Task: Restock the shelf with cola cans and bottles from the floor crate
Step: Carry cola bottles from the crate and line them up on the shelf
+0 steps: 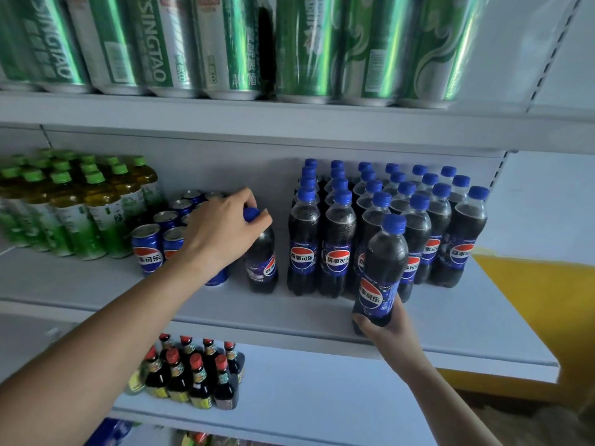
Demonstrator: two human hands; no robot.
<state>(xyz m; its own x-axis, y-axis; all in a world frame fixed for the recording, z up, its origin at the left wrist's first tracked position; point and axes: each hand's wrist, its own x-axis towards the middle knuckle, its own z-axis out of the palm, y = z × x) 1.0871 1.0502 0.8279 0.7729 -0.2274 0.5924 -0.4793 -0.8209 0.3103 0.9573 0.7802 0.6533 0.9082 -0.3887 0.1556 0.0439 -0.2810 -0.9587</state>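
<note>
- Pepsi bottle (pixel 261 252) stands on the middle shelf (pixel 80 284), in the gap betw. the Pepsi cans (pixel 149 249) and the bottle block (pixel 338 239). The left hand (pixel 225 230) pinches its blue cap from above.
- Second Pepsi bottle (pixel 381 275) is held upright at the shelf's front edge, just in front of the block, w/ the right hand (pixel 386 323) wrapped round its base.
- Step, as judged: placing bottles, one per hand. The floor crate isn't in view.
- Next move prob. calls for freeing the cap once that bottle sits steady, then setting the second bottle down flush w/ the front row.
- Around: green tea bottles (pixel 80 214) far left, Tsingtao beer cans (pixel 161 43) on the shelf above, red-capped sauce bottles (pixel 193 375) below.
- In the way: the left wrist crosses over the cans, and the block's front bottles stand close, so a careless nudge could topple them.
</note>
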